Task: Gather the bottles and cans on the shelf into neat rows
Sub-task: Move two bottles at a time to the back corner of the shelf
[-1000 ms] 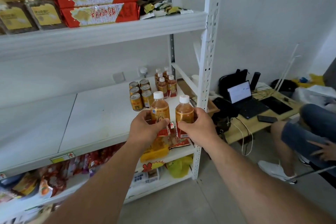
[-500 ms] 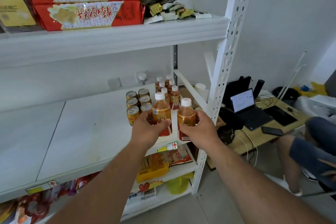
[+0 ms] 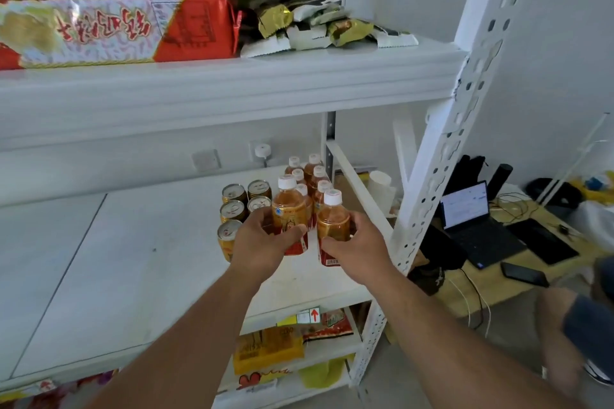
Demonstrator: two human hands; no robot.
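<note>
The left hand (image 3: 262,242) grips one tea bottle (image 3: 288,212) and the right hand (image 3: 357,247) grips another tea bottle (image 3: 333,221), both upright over the middle shelf (image 3: 139,262). Just beyond the hands stand more bottles (image 3: 314,176) in two rows; by the left hand's knuckles stand the cans (image 3: 242,206) in rows

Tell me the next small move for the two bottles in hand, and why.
Probably slide both forward against the bottle rows. The left hand grips one bottle, the right hand another, both upright, just short of those rows beside the cans.
</note>
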